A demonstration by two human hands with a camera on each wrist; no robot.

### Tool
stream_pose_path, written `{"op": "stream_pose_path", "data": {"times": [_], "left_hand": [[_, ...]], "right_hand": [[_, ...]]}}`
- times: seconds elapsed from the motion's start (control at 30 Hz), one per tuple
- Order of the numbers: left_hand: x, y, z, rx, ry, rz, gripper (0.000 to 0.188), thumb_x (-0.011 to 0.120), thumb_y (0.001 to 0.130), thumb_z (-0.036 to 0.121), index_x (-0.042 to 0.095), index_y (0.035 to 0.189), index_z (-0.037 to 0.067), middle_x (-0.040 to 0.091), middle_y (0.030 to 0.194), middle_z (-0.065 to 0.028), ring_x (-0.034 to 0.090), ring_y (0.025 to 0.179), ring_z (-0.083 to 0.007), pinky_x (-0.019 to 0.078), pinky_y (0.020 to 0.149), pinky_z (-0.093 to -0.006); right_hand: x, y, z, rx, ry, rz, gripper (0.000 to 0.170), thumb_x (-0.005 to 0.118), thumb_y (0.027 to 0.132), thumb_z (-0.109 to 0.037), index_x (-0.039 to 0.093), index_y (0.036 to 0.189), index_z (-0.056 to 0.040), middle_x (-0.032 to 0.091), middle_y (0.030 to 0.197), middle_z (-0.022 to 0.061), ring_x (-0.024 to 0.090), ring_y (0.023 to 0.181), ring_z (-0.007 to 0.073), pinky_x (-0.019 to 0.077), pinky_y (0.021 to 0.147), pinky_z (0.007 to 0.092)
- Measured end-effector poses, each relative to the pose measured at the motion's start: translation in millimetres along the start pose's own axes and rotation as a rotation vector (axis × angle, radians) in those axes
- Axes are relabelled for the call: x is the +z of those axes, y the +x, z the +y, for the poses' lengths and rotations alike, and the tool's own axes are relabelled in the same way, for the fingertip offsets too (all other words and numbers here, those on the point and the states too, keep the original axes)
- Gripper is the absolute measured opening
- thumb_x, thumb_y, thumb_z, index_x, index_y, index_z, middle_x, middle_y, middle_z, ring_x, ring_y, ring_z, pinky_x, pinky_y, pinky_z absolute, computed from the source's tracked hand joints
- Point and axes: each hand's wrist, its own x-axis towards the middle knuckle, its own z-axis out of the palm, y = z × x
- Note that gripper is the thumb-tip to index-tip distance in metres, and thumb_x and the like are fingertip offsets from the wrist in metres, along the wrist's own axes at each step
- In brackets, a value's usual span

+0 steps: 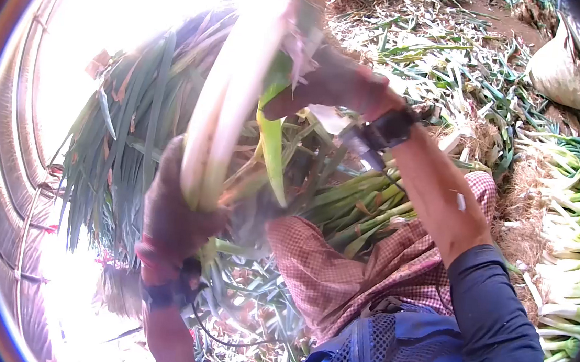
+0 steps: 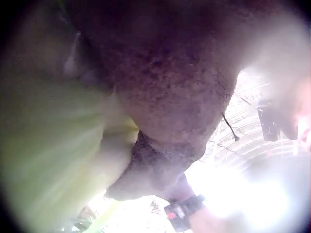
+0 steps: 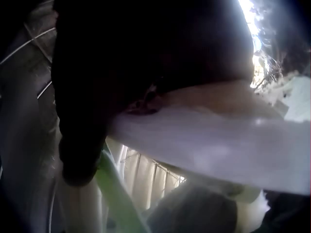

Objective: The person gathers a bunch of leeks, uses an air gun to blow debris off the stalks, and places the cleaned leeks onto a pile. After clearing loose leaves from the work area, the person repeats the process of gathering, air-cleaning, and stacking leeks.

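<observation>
Thick white green onion stalks [image 1: 231, 100] stand tilted in front of me, blurred, with their root end at the top of the head view. My gloved left hand [image 1: 181, 206] grips them low down, and their pale green part [image 2: 53, 145] fills the left of the left wrist view. Beside the upper stalks, my gloved right hand [image 1: 340, 82] curls its fingers round a loose outer leaf [image 1: 272, 152] that hangs yellow-green. In the right wrist view a white sheath [image 3: 218, 145] runs out from under the dark glove.
A heap of long green leaves [image 1: 138, 106] lies at the left. More green onions [image 1: 363, 208] rest by my checkered trousers [image 1: 317, 266]. Trimmings [image 1: 418, 61] cover the ground, a row of green onions [image 1: 571, 274] lines the right, and a pale sack [image 1: 562, 67] stands behind.
</observation>
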Motion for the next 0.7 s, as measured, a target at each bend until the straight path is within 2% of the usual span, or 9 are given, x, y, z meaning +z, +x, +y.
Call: {"op": "stream_pose_path", "data": {"times": [0.1, 0.17, 0.23, 0.27, 0.33, 0.37, 0.5, 0.6, 0.7], "left_hand": [[15, -11, -1, 0.010, -0.199, -0.084, 0.094, 0.086, 0.071, 0.013, 0.045, 0.155, 0.011, 0.072, 0.128, -0.0209, 0.076, 0.111, -0.0375, 0.0637, 0.092, -0.0451], [30, -18, -14, -0.044, -0.328, -0.111, 0.091, 0.089, 0.072, 0.016, 0.048, 0.152, 0.011, 0.073, 0.126, -0.0204, 0.077, 0.110, -0.0363, 0.0634, 0.090, -0.0462], [41, -31, -27, -0.049, -0.389, -0.152, 0.088, 0.092, 0.074, 0.020, 0.049, 0.150, 0.011, 0.073, 0.125, -0.0190, 0.077, 0.107, -0.0358, 0.0629, 0.090, -0.0464], [48, -38, -32, -0.090, -0.414, -0.211, 0.096, 0.089, 0.069, 0.009, 0.045, 0.155, 0.010, 0.069, 0.130, -0.0140, 0.072, 0.111, -0.0292, 0.0617, 0.095, -0.0423], [68, -58, -44, -0.180, -0.418, -0.334, 0.104, 0.086, 0.063, -0.001, 0.044, 0.158, 0.009, 0.066, 0.131, -0.0088, 0.068, 0.113, -0.0235, 0.0606, 0.098, -0.0382], [80, -68, -50, -0.223, -0.402, -0.387, 0.102, 0.087, 0.063, 0.000, 0.046, 0.156, 0.009, 0.068, 0.128, -0.0087, 0.069, 0.112, -0.0246, 0.0607, 0.097, -0.0381], [92, -115, -89, -0.387, -0.466, -0.436, 0.103, 0.090, 0.059, 0.000, 0.048, 0.153, 0.003, 0.069, 0.121, -0.0116, 0.070, 0.103, -0.0252, 0.0616, 0.094, -0.0377], [83, -107, -106, -0.688, -0.677, -0.412, 0.096, 0.090, 0.060, -0.002, 0.051, 0.148, -0.001, 0.068, 0.116, -0.0100, 0.068, 0.100, -0.0240, 0.0593, 0.089, -0.0355], [88, -103, -124, -0.580, -0.769, -0.423, 0.092, 0.088, 0.060, -0.003, 0.053, 0.145, -0.001, 0.066, 0.111, -0.0076, 0.067, 0.096, -0.0223, 0.0582, 0.085, -0.0343]], "right_hand": [[21, -11, 11, -0.001, 0.121, -0.049, 0.085, 0.095, 0.081, -0.019, 0.052, 0.152, -0.0035, 0.070, 0.139, 0.0083, 0.066, 0.125, 0.0230, 0.0530, 0.112, 0.0376], [36, -20, 12, 0.077, -0.136, 0.145, 0.080, 0.094, 0.081, -0.013, 0.054, 0.150, -0.0037, 0.072, 0.136, 0.0094, 0.068, 0.122, 0.0247, 0.0542, 0.110, 0.0378], [17, -34, 28, 0.276, -0.138, 0.123, 0.076, 0.093, 0.082, -0.015, 0.058, 0.148, -0.0052, 0.072, 0.134, 0.0124, 0.069, 0.122, 0.0243, 0.0540, 0.110, 0.0375], [-19, -40, 59, 0.171, -0.547, 0.089, 0.045, 0.083, 0.085, -0.038, 0.071, 0.117, -0.0094, 0.076, 0.113, 0.0093, 0.072, 0.104, 0.0265, 0.0581, 0.096, 0.0406], [-109, -32, 69, 0.272, -1.151, -0.046, 0.039, 0.076, 0.088, -0.053, 0.082, 0.088, -0.0146, 0.081, 0.095, 0.0058, 0.076, 0.085, 0.0265, 0.0620, 0.080, 0.0403], [-162, -33, 79, 0.313, -1.286, 0.052, 0.036, 0.075, 0.089, -0.049, 0.082, 0.089, -0.0138, 0.081, 0.095, 0.0061, 0.076, 0.085, 0.0257, 0.0618, 0.081, 0.0398], [-324, -90, 58, 0.395, -1.188, 0.504, 0.028, 0.073, 0.094, -0.037, 0.082, 0.095, -0.0109, 0.081, 0.098, 0.0071, 0.075, 0.088, 0.0226, 0.0610, 0.082, 0.0381], [-343, -131, 61, 0.419, -0.981, 0.463, 0.022, 0.071, 0.097, -0.028, 0.081, 0.099, -0.0087, 0.080, 0.099, 0.0079, 0.075, 0.090, 0.0204, 0.0604, 0.084, 0.0367], [-307, -171, 95, 0.235, -0.651, 0.207, 0.017, 0.069, 0.101, -0.018, 0.081, 0.104, -0.0065, 0.080, 0.101, 0.0087, 0.075, 0.092, 0.0181, 0.0598, 0.085, 0.0354]]}}
